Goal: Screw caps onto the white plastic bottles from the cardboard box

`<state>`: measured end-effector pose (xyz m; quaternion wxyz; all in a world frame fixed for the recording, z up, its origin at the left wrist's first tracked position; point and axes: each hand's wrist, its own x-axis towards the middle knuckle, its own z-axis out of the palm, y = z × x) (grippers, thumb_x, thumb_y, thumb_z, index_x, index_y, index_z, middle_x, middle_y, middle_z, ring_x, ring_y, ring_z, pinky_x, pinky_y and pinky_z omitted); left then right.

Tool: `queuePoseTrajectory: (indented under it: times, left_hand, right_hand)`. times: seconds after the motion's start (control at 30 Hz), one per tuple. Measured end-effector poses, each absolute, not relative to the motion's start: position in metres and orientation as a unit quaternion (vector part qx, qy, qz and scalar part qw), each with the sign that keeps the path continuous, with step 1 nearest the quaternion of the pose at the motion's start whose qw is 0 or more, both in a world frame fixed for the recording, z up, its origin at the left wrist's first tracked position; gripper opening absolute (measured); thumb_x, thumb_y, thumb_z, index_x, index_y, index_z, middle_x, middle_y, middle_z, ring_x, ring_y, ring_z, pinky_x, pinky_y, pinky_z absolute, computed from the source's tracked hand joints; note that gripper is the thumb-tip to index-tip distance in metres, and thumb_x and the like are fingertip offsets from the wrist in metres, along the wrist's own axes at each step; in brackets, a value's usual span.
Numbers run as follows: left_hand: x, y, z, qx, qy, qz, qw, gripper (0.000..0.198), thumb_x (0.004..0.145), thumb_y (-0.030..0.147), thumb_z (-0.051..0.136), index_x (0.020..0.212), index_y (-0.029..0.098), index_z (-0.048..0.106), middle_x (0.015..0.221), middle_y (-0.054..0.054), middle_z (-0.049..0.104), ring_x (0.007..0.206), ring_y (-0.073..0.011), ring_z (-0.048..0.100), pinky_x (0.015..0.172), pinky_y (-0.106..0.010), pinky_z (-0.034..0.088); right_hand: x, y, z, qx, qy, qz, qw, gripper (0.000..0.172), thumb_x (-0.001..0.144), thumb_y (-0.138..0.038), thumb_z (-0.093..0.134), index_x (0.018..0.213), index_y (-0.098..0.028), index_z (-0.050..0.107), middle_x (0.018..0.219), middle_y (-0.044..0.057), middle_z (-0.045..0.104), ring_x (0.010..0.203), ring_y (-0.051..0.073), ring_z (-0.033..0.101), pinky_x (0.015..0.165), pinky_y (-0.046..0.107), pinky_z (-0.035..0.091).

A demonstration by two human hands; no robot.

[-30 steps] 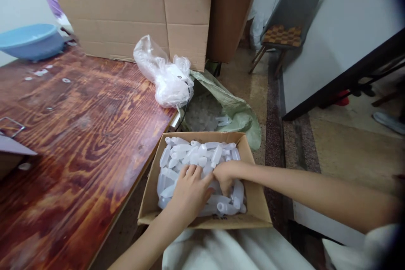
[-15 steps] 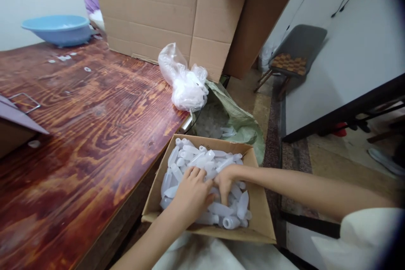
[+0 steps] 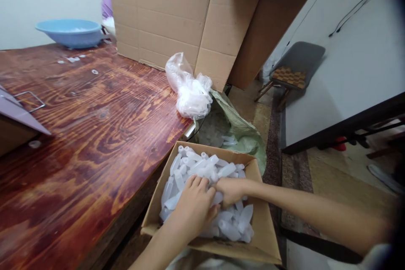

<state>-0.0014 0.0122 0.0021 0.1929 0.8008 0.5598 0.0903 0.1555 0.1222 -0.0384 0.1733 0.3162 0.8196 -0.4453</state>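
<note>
A cardboard box (image 3: 262, 228) holds a heap of small translucent white plastic tubes (image 3: 193, 162), each narrowing to a neck. Both of my hands are inside it, on the heap. My left hand (image 3: 196, 202) rests over the tubes with bent fingers, its thumb apart from them; I see nothing clasped in it. Just to its right, my right hand (image 3: 232, 190) is closed, knuckles turned toward the left hand. Its fingertips are tucked down among the tubes, and whatever they grip is hidden.
Left of the box stands a wooden table (image 3: 95, 135) with a clear plastic bag (image 3: 193, 97), a blue basin (image 3: 72, 33) and a large cardboard sheet (image 3: 164, 21). Behind the box lies a green sack (image 3: 249, 139). A grey chair (image 3: 303, 59) stands by the wall; a person's purple sleeve (image 3: 106, 6) shows.
My right hand has curled from fingers pointing down to a closed shape beside the left hand. Tubes near the box's front have shifted. The view has tipped slightly upward.
</note>
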Motion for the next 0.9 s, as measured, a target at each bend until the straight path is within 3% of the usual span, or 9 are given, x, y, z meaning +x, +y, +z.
queuePoseTrajectory:
  times: [0.13,0.23,0.37,0.6,0.9]
  left_hand:
    - [-0.002,0.016,0.01,0.774,0.578,0.143,0.213,0.019,0.092,0.024,0.049,0.098,0.015,0.065,0.102,-0.01,0.063,0.098,-0.0279,0.057,0.089,-0.044,0.046]
    - [-0.005,0.018,0.015,0.747,0.601,0.179,0.223,0.025,0.097,0.025,0.038,0.092,0.015,0.061,0.092,-0.008,0.062,0.09,-0.0244,0.058,0.081,-0.039,0.047]
    - [-0.009,0.018,0.02,0.678,0.613,0.297,0.276,0.03,0.099,0.031,0.033,0.086,0.017,0.056,0.083,-0.006,0.059,0.082,-0.0216,0.057,0.072,-0.033,0.043]
    - [-0.013,0.019,0.022,0.624,0.589,0.374,0.351,0.036,0.098,0.039,0.034,0.077,0.017,0.053,0.07,-0.001,0.053,0.068,-0.0175,0.052,0.064,-0.029,0.036]
    - [-0.014,0.018,0.025,0.61,0.526,0.388,0.447,0.039,0.098,0.044,0.033,0.075,0.018,0.049,0.07,0.0,0.049,0.067,-0.0161,0.047,0.063,-0.027,0.035]
  right_hand:
    - [0.172,0.125,-0.012,0.338,0.779,-0.52,0.097,0.018,0.086,-0.027,0.069,0.099,-0.015,0.064,0.097,0.003,0.065,0.087,0.018,0.063,0.076,0.036,0.053]
    - [0.179,0.119,0.003,0.393,0.705,-0.591,-0.001,0.025,0.078,-0.024,0.07,0.099,-0.019,0.057,0.079,-0.003,0.06,0.068,0.015,0.059,0.057,0.025,0.048]
    - [0.18,0.095,0.012,0.431,0.555,-0.702,-0.118,0.03,0.087,-0.04,0.052,0.11,-0.025,0.04,0.074,-0.005,0.057,0.051,0.011,0.054,0.041,0.019,0.038]
    - [0.178,0.065,0.012,0.419,0.386,-0.788,-0.235,0.033,0.088,-0.051,0.056,0.102,-0.022,0.047,0.067,-0.005,0.056,0.042,0.009,0.049,0.036,0.019,0.035]
    - [0.179,0.047,0.018,0.431,0.37,-0.73,-0.38,0.044,0.084,-0.051,0.068,0.115,-0.024,0.053,0.071,-0.004,0.059,0.048,0.008,0.05,0.043,0.019,0.039]
